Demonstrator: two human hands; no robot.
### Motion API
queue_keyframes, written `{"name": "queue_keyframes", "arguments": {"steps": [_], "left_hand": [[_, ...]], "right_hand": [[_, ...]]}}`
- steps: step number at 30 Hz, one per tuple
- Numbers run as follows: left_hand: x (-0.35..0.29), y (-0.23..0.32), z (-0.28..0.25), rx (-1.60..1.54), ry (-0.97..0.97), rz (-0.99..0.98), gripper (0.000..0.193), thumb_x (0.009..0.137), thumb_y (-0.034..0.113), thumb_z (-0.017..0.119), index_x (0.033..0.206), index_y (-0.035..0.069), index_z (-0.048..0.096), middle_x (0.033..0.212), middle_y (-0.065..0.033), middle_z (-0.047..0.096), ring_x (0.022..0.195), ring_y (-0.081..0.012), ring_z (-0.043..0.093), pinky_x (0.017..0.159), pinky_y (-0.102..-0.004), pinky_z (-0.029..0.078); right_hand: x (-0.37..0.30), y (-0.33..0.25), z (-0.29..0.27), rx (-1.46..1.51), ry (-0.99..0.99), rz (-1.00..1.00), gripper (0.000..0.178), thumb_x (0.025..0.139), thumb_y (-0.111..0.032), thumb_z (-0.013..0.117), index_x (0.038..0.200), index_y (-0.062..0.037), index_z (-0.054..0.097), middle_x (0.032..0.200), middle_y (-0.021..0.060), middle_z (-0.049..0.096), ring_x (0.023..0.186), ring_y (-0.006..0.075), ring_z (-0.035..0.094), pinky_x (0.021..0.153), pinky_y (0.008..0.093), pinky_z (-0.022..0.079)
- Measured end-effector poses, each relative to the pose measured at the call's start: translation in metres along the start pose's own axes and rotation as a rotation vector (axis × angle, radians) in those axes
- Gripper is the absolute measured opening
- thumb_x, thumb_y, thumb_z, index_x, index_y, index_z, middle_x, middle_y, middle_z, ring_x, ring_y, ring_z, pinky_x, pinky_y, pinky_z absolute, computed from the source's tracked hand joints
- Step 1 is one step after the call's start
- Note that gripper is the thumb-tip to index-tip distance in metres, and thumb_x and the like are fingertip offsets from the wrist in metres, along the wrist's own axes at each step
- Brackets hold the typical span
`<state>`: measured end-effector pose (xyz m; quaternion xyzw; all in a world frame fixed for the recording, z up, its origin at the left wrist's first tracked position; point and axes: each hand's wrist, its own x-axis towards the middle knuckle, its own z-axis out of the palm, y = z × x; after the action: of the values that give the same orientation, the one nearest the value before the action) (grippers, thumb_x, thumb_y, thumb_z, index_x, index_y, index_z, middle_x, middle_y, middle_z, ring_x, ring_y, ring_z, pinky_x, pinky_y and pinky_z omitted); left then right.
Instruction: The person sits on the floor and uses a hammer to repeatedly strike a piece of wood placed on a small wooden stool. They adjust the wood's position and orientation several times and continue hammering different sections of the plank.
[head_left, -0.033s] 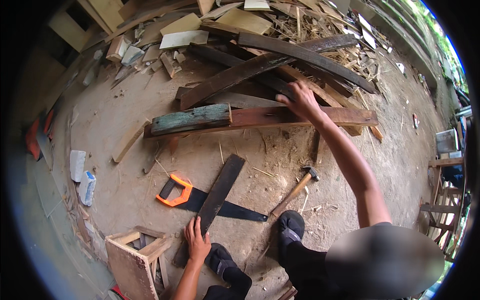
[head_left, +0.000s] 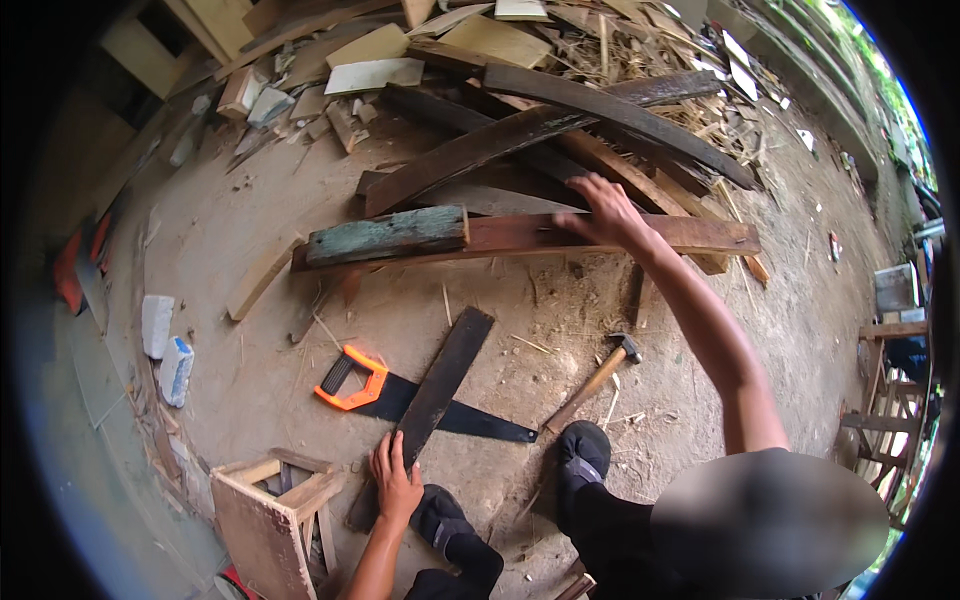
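Note:
My left hand [head_left: 395, 478] presses down on the near end of a dark flat plank [head_left: 440, 385], fingers wrapped over its edge. The plank lies slantwise on the dirt floor, across the black blade of a handsaw with an orange handle [head_left: 352, 378]. My right arm stretches far forward. My right hand [head_left: 600, 212] is slightly blurred and rests with spread fingers on a long reddish-brown board [head_left: 510, 233]. A weathered greenish board [head_left: 388, 235] lies on that board's left end.
A wooden-handled hammer [head_left: 595, 378] lies beside my right foot [head_left: 582, 452]. A small wooden box frame [head_left: 270, 510] stands at the lower left. Dark planks and scrap wood [head_left: 560, 110] are piled beyond the boards. White blocks [head_left: 158, 325] lie at the left.

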<state>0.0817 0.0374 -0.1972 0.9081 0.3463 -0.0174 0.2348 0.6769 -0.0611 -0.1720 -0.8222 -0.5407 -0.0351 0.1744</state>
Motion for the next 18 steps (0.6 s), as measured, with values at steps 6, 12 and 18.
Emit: {"name": "queue_keyframes", "arguments": {"steps": [6, 12, 18], "left_hand": [[0.003, 0.001, -0.001, 0.013, 0.014, 0.017, 0.079, 0.081, 0.009, 0.07, 0.152, 0.01, 0.033, 0.148, -0.0212, 0.039, 0.137, -0.0413, 0.038, 0.116, -0.0591, 0.024], [0.007, -0.002, 0.003, -0.011, 0.002, 0.023, 0.079, 0.082, 0.009, 0.069, 0.152, 0.01, 0.033, 0.148, -0.0217, 0.039, 0.136, -0.0425, 0.038, 0.115, -0.0569, 0.025], [0.01, -0.001, 0.0, -0.048, 0.003, 0.019, 0.078, 0.081, 0.008, 0.07, 0.151, 0.009, 0.035, 0.147, -0.0213, 0.04, 0.133, -0.0424, 0.04, 0.112, -0.0549, 0.028]], "right_hand": [[-0.028, -0.034, 0.009, -0.202, -0.174, -0.04, 0.093, 0.073, -0.061, 0.076, 0.137, -0.0013, 0.044, 0.118, 0.0134, 0.056, 0.115, 0.0288, 0.054, 0.095, 0.0438, 0.041], [-0.013, -0.024, -0.006, -0.242, -0.096, -0.067, 0.095, 0.069, -0.056, 0.082, 0.137, -0.0003, 0.045, 0.117, 0.0147, 0.057, 0.11, 0.0299, 0.055, 0.093, 0.044, 0.042], [0.044, -0.003, -0.057, -0.227, 0.118, -0.107, 0.095, 0.07, -0.054, 0.083, 0.138, -0.0017, 0.044, 0.121, 0.0156, 0.058, 0.113, 0.0327, 0.056, 0.096, 0.0458, 0.043]]}}
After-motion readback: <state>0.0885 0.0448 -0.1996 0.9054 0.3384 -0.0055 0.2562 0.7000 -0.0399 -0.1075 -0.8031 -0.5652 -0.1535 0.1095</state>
